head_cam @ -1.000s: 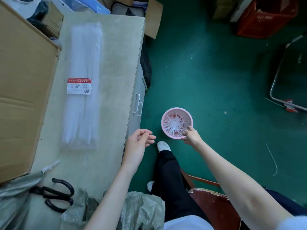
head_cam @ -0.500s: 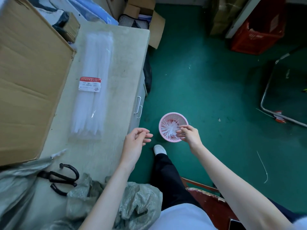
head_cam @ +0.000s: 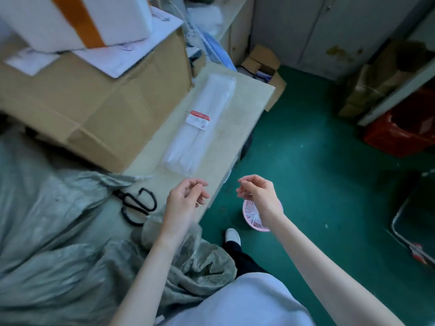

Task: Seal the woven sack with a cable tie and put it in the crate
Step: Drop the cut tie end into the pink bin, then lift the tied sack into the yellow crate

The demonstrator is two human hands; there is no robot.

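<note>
The grey-green woven sack lies crumpled across the near end of the table and over my lap. A clear pack of white cable ties with a red-and-white label lies on the table beyond my hands. My left hand hovers over the table's edge with its fingers loosely curled and nothing in it. My right hand is raised above a pink basket on the floor, fingers loosely curled, and I see nothing held. The red crate stands on the floor at the far right.
Black scissors lie on the table just left of my left hand. A large cardboard box with papers and a white box on top fills the table's left. A metal frame stands on the green floor at right. The pink basket holds white tie offcuts.
My right hand has lifted away from the pink basket and come up level with my left hand. My head has turned up and left, which brings the sack and the cardboard box into view.
</note>
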